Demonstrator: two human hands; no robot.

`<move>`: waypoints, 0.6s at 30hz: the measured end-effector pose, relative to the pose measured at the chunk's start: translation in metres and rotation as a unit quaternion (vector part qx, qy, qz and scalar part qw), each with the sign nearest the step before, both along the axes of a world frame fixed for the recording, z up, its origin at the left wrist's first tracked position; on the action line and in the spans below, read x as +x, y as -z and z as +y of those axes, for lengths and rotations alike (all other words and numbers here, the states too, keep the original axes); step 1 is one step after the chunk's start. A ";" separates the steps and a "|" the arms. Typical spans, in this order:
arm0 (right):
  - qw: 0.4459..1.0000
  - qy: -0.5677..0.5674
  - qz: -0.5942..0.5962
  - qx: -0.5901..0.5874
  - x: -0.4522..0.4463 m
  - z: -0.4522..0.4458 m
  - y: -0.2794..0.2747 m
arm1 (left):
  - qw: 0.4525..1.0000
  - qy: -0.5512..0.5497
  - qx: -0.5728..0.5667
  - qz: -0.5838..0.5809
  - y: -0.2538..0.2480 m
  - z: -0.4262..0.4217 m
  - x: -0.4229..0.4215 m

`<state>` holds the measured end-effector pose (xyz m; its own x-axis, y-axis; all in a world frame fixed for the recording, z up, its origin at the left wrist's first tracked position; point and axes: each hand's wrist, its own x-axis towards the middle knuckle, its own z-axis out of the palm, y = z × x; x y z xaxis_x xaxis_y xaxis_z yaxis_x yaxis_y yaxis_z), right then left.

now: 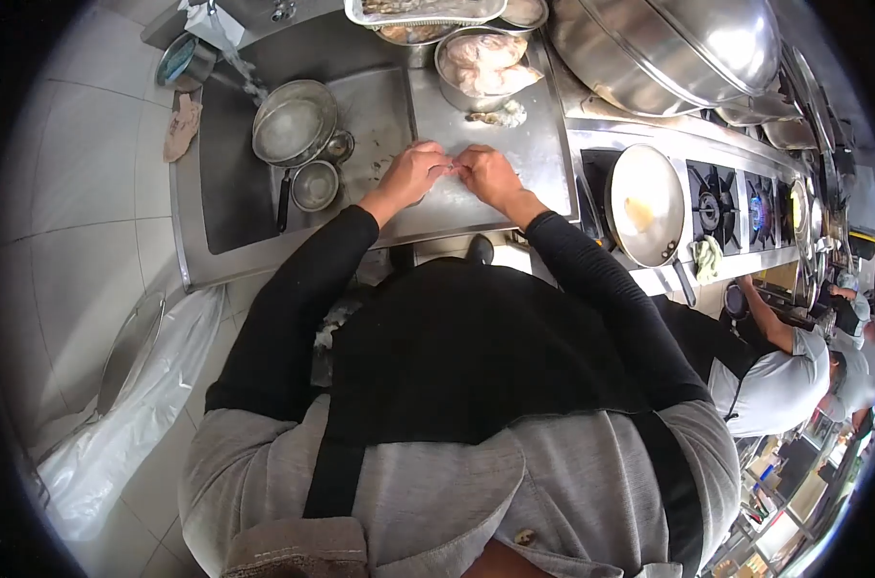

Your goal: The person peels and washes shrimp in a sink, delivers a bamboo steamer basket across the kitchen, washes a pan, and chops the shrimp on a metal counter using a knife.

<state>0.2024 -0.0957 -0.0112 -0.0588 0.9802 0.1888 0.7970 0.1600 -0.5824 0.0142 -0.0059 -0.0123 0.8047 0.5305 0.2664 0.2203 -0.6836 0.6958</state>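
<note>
Over the steel drainboard (457,207), my left hand (416,171) and my right hand (488,175) meet fingertip to fingertip. Both are closed in a pinch on something small and pale, mostly hidden by the fingers; I cannot make out its kind. Just beyond them lies a small heap of greyish, shell-like pieces (500,116). Behind that heap stands a round steel pot (466,94) piled with pale, raw-looking meat (487,63). A white tray (428,17) with greyish pieces in it sits at the far edge.
Left of my hands, the sink (230,183) holds a strainer (295,120) and a small saucepan (315,186); water runs at its far corner. On the right, a frying pan (646,204) rests on the stove beside a lit burner (760,214). A co-worker (774,371) stands farther right.
</note>
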 end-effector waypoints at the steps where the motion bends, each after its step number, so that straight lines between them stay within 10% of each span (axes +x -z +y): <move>1: 1.000 -0.012 -0.017 -0.004 -0.001 0.001 0.000 | 1.000 0.005 0.011 0.019 -0.002 -0.003 0.000; 18: 0.992 -0.046 -0.108 -0.051 -0.013 0.016 -0.010 | 0.999 0.016 -0.019 0.030 -0.015 0.006 -0.013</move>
